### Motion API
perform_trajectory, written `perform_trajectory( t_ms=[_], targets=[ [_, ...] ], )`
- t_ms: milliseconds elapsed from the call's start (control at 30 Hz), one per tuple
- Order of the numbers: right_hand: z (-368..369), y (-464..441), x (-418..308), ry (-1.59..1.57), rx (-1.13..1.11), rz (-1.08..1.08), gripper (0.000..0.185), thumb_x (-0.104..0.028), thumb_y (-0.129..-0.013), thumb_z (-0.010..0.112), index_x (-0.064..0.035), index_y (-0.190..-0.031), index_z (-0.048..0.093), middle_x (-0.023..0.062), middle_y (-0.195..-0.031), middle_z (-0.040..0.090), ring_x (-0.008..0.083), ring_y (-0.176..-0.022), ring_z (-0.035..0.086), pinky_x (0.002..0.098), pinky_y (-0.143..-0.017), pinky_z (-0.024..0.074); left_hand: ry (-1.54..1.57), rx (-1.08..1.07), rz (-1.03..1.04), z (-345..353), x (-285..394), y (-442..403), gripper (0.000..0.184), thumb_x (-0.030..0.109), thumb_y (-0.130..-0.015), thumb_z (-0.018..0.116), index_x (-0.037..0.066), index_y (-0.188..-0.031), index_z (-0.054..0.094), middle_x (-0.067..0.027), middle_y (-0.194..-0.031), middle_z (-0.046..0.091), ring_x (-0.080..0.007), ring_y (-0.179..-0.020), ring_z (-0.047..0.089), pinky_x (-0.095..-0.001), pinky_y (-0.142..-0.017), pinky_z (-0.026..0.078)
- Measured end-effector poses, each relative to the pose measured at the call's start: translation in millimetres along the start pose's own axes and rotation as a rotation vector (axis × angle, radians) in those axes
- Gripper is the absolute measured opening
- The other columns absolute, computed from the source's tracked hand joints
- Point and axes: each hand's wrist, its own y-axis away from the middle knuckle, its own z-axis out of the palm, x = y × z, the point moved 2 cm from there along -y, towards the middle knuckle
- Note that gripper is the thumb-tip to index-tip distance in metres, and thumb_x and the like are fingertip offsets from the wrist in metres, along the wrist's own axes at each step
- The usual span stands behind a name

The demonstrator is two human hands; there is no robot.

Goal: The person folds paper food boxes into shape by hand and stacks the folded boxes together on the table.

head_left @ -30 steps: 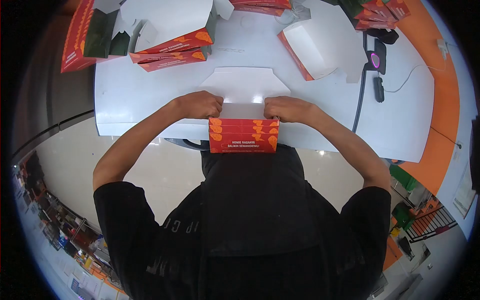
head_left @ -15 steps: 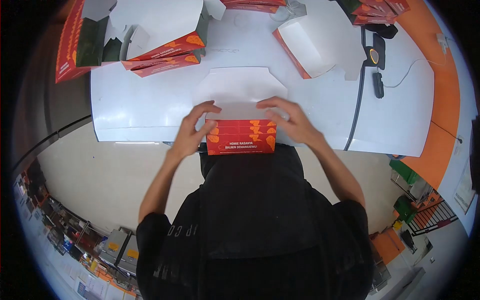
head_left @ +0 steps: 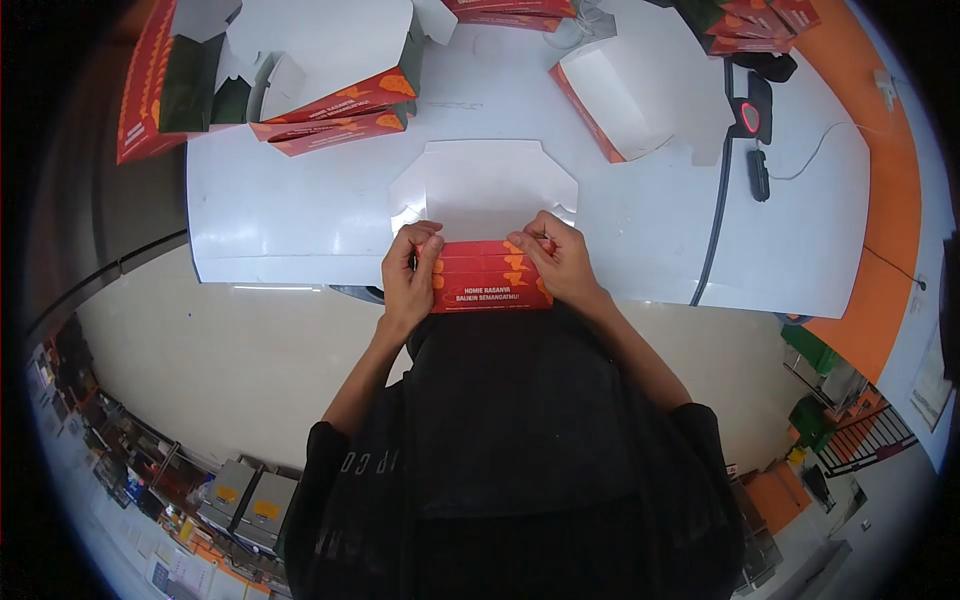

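A red cardboard box [head_left: 488, 283] with orange pictures and white lettering lies at the table's near edge, its white inner flap spread flat away from me. My left hand [head_left: 408, 272] grips the box's left side, thumb on the red front panel and fingers curled over the edge. On the right side, my right hand [head_left: 556, 262] pinches the upper corner of the red panel between thumb and fingers. The fingertips behind the panel are partly hidden.
Stacked open red and white boxes [head_left: 335, 105] stand at the back left of the white table [head_left: 270, 215]. An open box [head_left: 615, 95] lies at the back right. Beyond it are more red boxes [head_left: 755, 25], a black cable [head_left: 715, 225] and a small black device [head_left: 757, 175].
Both hands first left the box's sides with fingers spread, then closed on its left and right edges. The elbows have moved inward.
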Motion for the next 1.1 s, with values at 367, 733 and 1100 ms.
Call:
perform_trajectory(
  t_ms=[367,733,1100],
  targets=[
    [4,1,3,-0.166,0.255,0.097,0.018,-0.012,-0.103,0.071,-0.0012,-0.092,0.061,-0.0010,-0.074,0.055,0.0043,-0.072,0.047,0.0239,-0.064,0.0410,-0.377,0.201,0.191,-2,57,17,0.071,0.035,-0.093,0.076,0.008,-0.152,0.046,-0.0237,-0.163,0.031,-0.0457,-0.153,0.027,-0.0598,-0.125,0.020],
    [9,-105,-169,0.283,0.118,-0.805,0.024,-0.006,-0.092,0.071,0.0001,-0.115,0.067,0.0180,-0.113,0.066,0.0359,-0.103,0.067,0.0426,-0.091,0.0555,-0.960,-0.074,0.296,39,35,-5,0.090,0.058,-0.099,0.060,0.008,-0.166,0.029,-0.0237,-0.174,0.017,-0.0486,-0.160,0.009,-0.0758,-0.121,0.001],
    [55,-208,-308,1.250,-0.533,-0.622,0.025,-0.003,-0.076,0.067,0.0032,-0.099,0.075,0.0277,-0.102,0.075,0.0425,-0.092,0.074,0.0517,-0.080,0.0593,-1.021,-0.116,0.427,22,37,-12,0.093,0.063,-0.097,0.060,0.009,-0.167,0.030,-0.0200,-0.175,0.016,-0.0455,-0.161,0.009,-0.0766,-0.120,0.003]
  ],
)
